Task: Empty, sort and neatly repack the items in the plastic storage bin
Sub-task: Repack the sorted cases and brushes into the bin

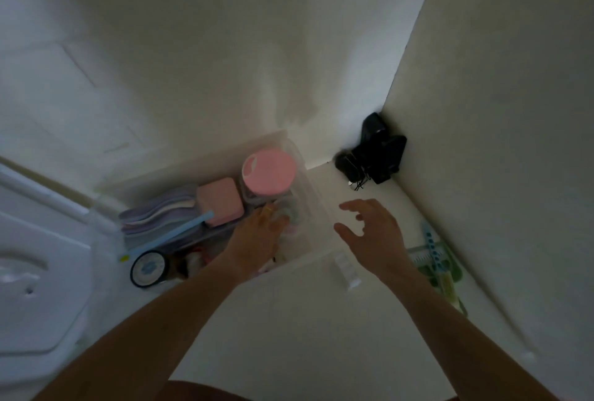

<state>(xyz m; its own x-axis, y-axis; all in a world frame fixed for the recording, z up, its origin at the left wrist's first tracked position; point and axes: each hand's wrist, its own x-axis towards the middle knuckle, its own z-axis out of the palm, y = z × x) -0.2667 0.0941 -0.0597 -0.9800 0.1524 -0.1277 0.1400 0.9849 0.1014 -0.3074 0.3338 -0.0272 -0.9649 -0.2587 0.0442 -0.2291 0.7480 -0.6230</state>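
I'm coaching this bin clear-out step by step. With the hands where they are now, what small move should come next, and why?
Probably lift out the item under the left hand, which already reaches into the full storage bin beside the pink-lidded jar; the right hand hovers open outside, free to steady it.

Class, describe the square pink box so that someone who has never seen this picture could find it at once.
Find the clear plastic storage bin against the wall, on the floor. Inside it, the square pink box sits between a stack of pastel plates and a jar with a round pink lid. Only it is both pink and square with rounded corners.
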